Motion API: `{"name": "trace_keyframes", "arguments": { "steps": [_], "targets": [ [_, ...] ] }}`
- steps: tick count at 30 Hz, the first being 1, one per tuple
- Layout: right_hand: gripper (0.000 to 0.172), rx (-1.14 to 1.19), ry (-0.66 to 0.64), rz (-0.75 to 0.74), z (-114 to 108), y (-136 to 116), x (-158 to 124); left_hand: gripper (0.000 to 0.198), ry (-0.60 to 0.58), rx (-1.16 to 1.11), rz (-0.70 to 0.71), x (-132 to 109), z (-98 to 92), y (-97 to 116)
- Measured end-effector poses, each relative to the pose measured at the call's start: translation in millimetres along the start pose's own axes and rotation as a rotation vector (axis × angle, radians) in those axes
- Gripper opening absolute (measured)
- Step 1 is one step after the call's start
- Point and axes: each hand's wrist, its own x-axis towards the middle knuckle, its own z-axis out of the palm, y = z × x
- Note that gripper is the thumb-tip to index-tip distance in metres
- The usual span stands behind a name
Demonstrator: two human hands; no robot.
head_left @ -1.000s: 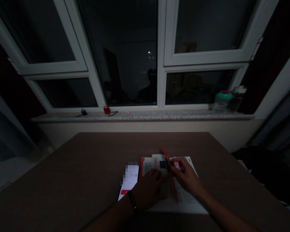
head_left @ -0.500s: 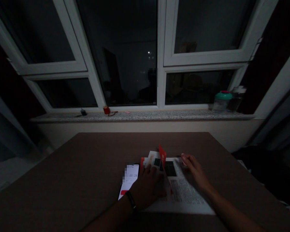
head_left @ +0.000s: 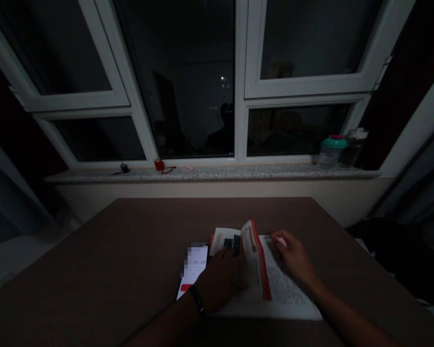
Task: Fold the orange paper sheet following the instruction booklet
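Observation:
An open magazine or thin book [head_left: 289, 294] with printed text and pictures lies on the table. One of its leaves [head_left: 253, 255], edged in red-orange, stands partly raised between my two hands. My left hand [head_left: 224, 277] lies across the left-hand pages with its fingers stretched out, a dark band on its wrist. Over the right-hand page, my right hand [head_left: 292, 255] is closed, with something small and pale pink at the fingertips that I cannot make out. Just left of my left hand lies a lit phone [head_left: 194, 270] showing a timer.
The brown table [head_left: 137, 250] reaches toward a granite windowsill [head_left: 217, 172]. On the sill stand a teal-lidded container [head_left: 332, 152], a clear bottle [head_left: 352, 149], a small red jar [head_left: 159, 165] and a small dark bottle [head_left: 124, 167]. Dark items are heaped at the right.
The raised leaf has opened out and leans further right, showing its printed side. My right hand has shifted slightly and its fingers have curled in; my left hand stays in place.

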Motion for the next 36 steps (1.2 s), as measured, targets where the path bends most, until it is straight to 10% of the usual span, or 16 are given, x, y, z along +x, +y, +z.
{"name": "trace_keyframes", "arguments": {
  "steps": [23,30,36],
  "targets": [
    [0.035,0.055,-0.041,0.006,1.3,-1.0,-1.0,0.043,-0.063,0.047,0.122,5.2,-10.5,5.8],
    [0.032,0.039,0.031,-0.159,0.4,-18.4,-12.4,0.06,-0.079,-0.012,0.215,1.6,2.3,0.5],
    [0.034,0.09,-0.158,-0.408,-8.8,-22.5,-22.4,0.04,0.075,-0.003,0.252,1.0,-13.8,9.4]
  ]
}}
